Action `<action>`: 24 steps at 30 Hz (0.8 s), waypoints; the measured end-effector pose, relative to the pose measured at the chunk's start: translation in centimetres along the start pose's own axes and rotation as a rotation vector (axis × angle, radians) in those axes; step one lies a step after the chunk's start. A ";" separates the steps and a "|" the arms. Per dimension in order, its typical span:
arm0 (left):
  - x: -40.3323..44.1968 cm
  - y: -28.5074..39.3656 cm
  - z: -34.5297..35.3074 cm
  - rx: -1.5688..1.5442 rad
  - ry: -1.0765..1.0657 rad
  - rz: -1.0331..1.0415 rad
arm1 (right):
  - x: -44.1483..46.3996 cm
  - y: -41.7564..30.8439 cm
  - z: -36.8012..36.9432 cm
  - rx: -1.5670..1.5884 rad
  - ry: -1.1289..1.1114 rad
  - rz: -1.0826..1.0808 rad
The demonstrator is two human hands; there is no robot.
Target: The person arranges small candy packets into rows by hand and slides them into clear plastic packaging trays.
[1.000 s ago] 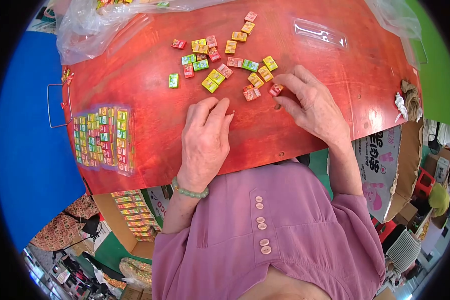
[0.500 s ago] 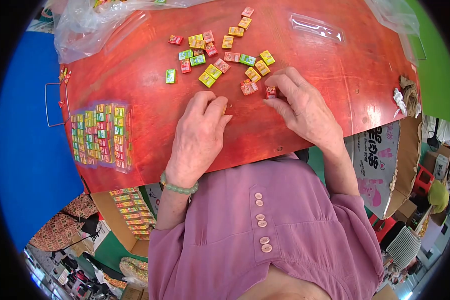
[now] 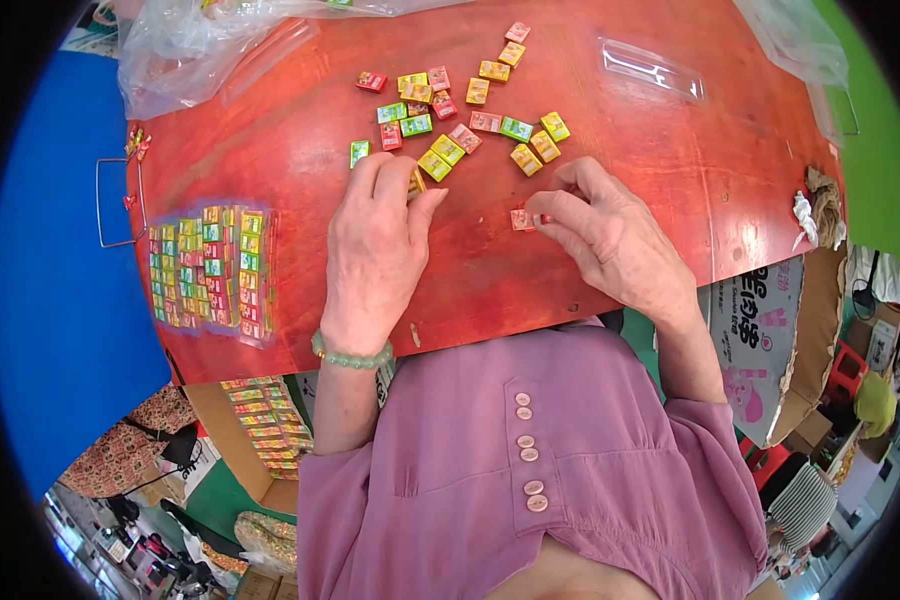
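Note:
My left hand [image 3: 375, 245] has a small yellow box [image 3: 416, 182] between its thumb and fingers, just below a green box [image 3: 359, 153]. A jade-green bead bracelet circles that wrist. At the right, my right hand [image 3: 595, 225] pinches a small red box, while a pale red box [image 3: 521, 220] shows at its fingertips. Several small red, yellow and green boxes lie scattered on the red table [image 3: 470, 270] beyond my hands, among them a yellow pair [image 3: 440, 158] and a green box [image 3: 516, 128].
Clear trays filled with small boxes [image 3: 210, 270] lie at the left. An empty clear tray [image 3: 650, 70] sits at the back right. Plastic bags [image 3: 185, 60] cover the back left corner. A brown cloth [image 3: 825, 205] rests at the right edge. Cardboard boxes [image 3: 770, 340] stand below the table.
My left hand has moved left and up with a yellow box. My right hand has moved slightly down, and the red boxes near it have left their place beside the yellow ones.

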State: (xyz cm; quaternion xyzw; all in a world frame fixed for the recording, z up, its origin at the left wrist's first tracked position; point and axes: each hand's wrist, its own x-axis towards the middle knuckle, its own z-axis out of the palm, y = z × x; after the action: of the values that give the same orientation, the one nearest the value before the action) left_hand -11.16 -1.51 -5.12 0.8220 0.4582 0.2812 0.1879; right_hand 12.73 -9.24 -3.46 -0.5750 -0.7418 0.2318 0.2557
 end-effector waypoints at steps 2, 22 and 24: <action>0.6 -0.2 0.3 0.035 -0.018 0.018 | -0.1 -0.1 0.0 -0.013 0.005 0.026; -1.2 1.0 -1.4 -0.052 -0.277 0.104 | -2.3 -0.5 -0.3 -0.019 -0.020 0.082; -1.6 1.1 -1.5 -0.091 -0.309 0.115 | -2.1 -0.5 -0.7 0.001 -0.010 0.116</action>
State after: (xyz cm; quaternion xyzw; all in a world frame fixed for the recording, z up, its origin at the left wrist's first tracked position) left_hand -12.13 -3.40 -3.79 0.8710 0.3626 0.1825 0.2767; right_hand 13.21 -11.34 -2.87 -0.6157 -0.7084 0.2494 0.2384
